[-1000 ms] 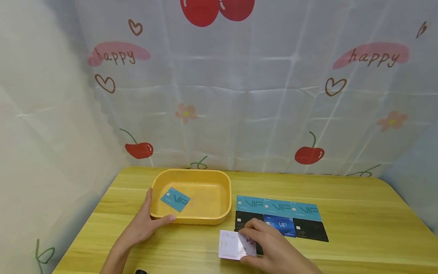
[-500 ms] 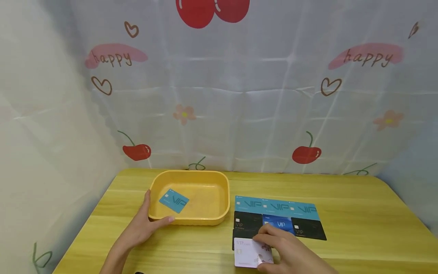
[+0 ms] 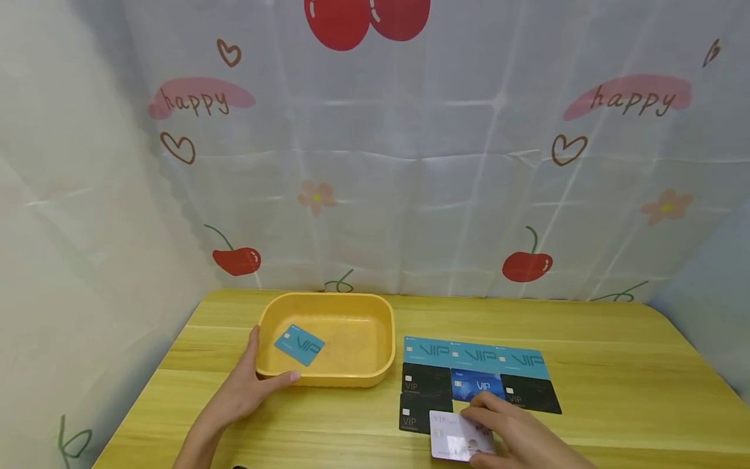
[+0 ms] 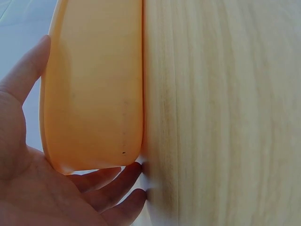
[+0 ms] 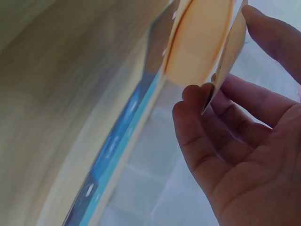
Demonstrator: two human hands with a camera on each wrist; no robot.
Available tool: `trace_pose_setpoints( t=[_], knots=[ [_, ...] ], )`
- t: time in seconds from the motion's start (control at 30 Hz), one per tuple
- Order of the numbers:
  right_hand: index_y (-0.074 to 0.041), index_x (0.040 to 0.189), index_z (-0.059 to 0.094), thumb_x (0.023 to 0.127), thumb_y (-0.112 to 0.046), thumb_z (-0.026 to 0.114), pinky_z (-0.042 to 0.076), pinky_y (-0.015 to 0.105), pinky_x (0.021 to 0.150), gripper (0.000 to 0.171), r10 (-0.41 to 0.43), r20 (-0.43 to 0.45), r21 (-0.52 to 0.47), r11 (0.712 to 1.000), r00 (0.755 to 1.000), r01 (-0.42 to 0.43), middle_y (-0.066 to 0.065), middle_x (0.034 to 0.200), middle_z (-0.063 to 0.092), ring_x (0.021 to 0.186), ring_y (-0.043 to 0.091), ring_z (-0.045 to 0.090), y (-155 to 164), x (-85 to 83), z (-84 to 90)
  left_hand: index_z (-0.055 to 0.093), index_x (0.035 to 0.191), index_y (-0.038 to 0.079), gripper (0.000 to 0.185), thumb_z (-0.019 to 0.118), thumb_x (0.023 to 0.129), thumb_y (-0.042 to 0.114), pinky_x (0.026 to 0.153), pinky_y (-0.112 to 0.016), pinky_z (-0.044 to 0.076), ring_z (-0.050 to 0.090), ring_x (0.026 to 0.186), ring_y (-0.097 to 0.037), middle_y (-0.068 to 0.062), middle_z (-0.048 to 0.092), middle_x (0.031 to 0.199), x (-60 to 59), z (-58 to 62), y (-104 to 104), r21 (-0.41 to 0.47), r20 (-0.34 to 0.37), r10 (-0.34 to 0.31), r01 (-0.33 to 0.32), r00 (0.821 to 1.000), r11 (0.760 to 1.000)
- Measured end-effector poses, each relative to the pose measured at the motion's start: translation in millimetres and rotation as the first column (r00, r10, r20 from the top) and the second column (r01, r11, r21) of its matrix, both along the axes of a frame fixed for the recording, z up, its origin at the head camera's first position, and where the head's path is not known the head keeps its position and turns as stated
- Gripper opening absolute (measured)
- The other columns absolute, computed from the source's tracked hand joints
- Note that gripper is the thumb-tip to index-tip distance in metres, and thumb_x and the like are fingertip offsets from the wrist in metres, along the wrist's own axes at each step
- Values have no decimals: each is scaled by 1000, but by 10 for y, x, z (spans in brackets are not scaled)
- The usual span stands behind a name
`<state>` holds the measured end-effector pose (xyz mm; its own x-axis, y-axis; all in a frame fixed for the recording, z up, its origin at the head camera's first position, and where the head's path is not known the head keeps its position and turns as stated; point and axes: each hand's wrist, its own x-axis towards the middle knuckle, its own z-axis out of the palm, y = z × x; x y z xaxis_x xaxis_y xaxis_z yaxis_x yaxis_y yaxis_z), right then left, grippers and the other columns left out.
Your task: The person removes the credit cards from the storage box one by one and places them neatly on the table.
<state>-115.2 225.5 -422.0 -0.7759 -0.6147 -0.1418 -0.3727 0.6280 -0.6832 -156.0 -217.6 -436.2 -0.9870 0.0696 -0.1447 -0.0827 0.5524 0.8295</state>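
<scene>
My left hand (image 3: pixel 240 391) holds the front left corner of a yellow plastic basin (image 3: pixel 328 380). Its thumb lies along the rim, and in the left wrist view the fingers (image 4: pixel 115 190) bend round the end wall. One light blue VIP card (image 3: pixel 300 345) lies inside the basin. My right hand (image 3: pixel 515 433) pinches a pale pink VIP card (image 3: pixel 452 436) by its right part, clear of the table in the right wrist view. Behind and left of that card is a black card (image 3: pixel 413 417), the only one seen in the front row.
Right of the basin, light blue cards (image 3: pixel 433 352) form a back row. In front of them lie a black card (image 3: pixel 424 378), a blue card (image 3: pixel 465 383) and another black card (image 3: pixel 530 394). A dark object (image 3: pixel 239 467) peeks in at the bottom edge. A printed curtain (image 3: pixel 404 215) hangs behind the table.
My right hand has carried the pink card rightward and slightly nearer, uncovering the front black card. The left hand stays on the basin.
</scene>
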Motion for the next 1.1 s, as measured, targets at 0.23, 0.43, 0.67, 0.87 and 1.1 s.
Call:
trace_pose_setpoints(
  t=[0.23, 0.43, 0.67, 0.87, 1.1],
  knots=[
    [-6, 121, 68, 85, -38, 77, 48, 20, 71, 49, -2, -57, 124, 992, 998, 9, -10, 103, 49, 88, 7, 48, 169, -25, -88, -18, 154, 4, 123, 77, 85, 42, 114, -61, 9, 4, 146, -43, -24, -6, 161, -1, -14, -2, -8, -10, 2, -2, 1000, 1000],
    [-3, 116, 68, 81, -34, 81, 48, 24, 70, 48, -24, -28, 200, 979, 999, 30, -7, 97, 47, 82, 7, 47, 244, -65, -168, -20, 154, 5, 124, 77, 85, 40, 114, -61, 9, 2, 146, -43, -25, -7, 161, -2, -23, -10, 6, -19, 0, 1, 1000, 1000],
    [-4, 115, 68, 80, -32, 82, 50, 28, 74, 47, -45, -47, 253, 966, 998, 56, -9, 98, 49, 85, 11, 46, 261, -84, -236, -19, 154, 5, 123, 77, 85, 40, 114, -61, 9, 5, 146, -43, -25, -6, 161, -8, -24, 0, 16, -16, 1, -1, 1000, 1000],
    [-6, 117, 69, 78, -33, 83, 48, 27, 73, 50, -77, -72, 254, 963, 994, 93, -7, 99, 46, 89, 17, 43, 275, -84, -270, -20, 154, 5, 123, 77, 86, 41, 114, -61, 8, 3, 146, -42, -23, -7, 162, -11, -19, 2, 17, -17, -1, 1, 1000, 1000],
    [-10, 115, 70, 77, -28, 85, 49, 28, 73, 45, -158, -73, 270, 947, 985, 172, -3, 100, 44, 92, 21, 43, 238, -115, -261, -19, 154, 4, 123, 77, 86, 40, 114, -61, 8, 2, 146, -42, -23, -8, 162, -4, -16, 2, 14, -18, 0, 0, 1000, 1000]
  ],
)
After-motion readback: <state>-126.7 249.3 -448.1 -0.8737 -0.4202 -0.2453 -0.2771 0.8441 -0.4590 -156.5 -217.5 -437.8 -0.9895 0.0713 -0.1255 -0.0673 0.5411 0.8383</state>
